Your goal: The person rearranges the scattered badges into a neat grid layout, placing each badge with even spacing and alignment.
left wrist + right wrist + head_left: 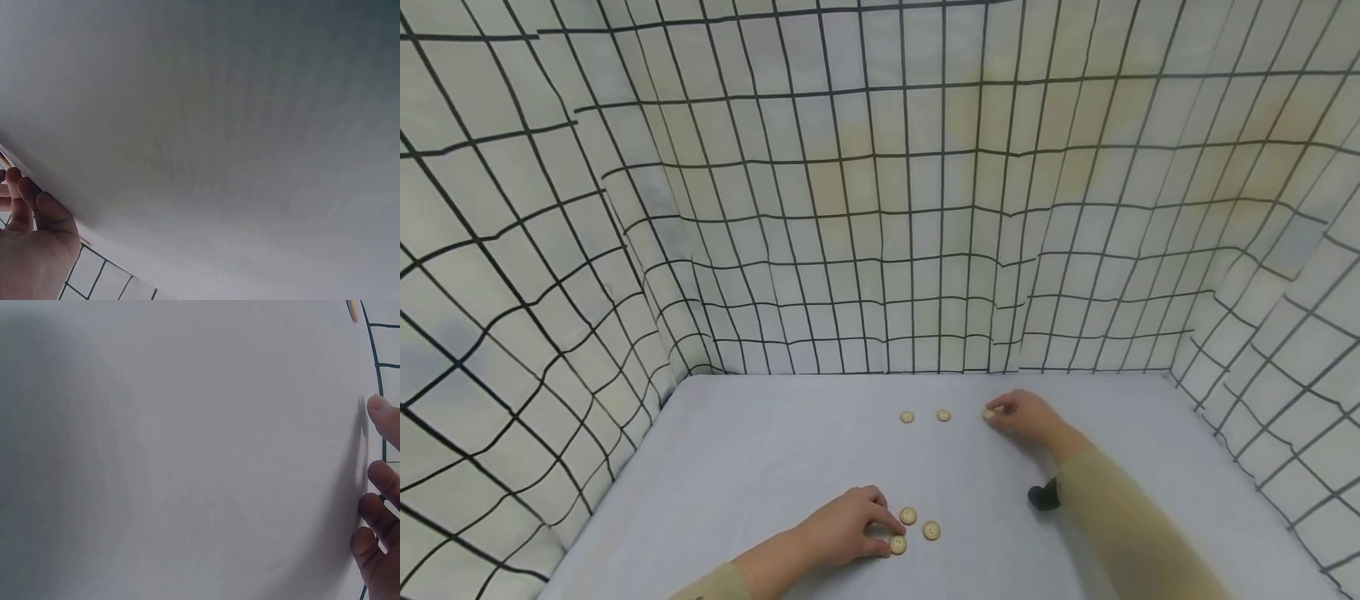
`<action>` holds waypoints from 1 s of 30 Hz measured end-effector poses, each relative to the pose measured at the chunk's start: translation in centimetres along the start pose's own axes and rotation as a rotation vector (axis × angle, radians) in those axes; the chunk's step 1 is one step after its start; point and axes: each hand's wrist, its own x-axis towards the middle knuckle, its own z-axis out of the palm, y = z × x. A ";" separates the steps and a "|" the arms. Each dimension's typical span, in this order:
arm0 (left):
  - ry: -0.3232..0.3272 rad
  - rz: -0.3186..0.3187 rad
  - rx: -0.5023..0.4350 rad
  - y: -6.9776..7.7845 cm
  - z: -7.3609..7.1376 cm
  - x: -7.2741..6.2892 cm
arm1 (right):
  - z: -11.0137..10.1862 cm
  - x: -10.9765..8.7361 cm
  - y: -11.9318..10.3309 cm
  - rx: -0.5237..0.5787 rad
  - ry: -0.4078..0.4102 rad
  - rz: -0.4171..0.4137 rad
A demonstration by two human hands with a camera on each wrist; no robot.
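Note:
At the table's front, my left hand has its thumb and index finger around the edge of a round, pale wooden button on the cloth. Two more such buttons lie just beyond those fingertips: one farther back, another to the right. My right hand reaches to the back and pinches a button at the table surface. To its left, a button and another sit in line with it. Both wrist views catch only fingers at the edge, with the held buttons hidden.
White cloth covers the table. Behind it and at both sides rise pale walls with a dark grid. A small black device sticks out from the right sleeve.

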 end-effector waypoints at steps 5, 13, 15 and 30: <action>0.005 -0.004 0.003 0.0 0.1 0.0 | 0.1 0.1 -0.4 -0.027 0.014 0.008; 0.012 -0.003 0.005 0.5 -0.2 -0.2 | 0.5 0.4 -0.4 -0.044 0.038 0.010; 0.012 -0.002 0.010 0.6 -0.3 -0.2 | 0.5 0.4 -0.4 -0.045 0.042 0.017; 0.016 -0.006 -0.003 0.4 0.0 -0.2 | 0.9 0.4 -0.4 -0.054 0.042 0.024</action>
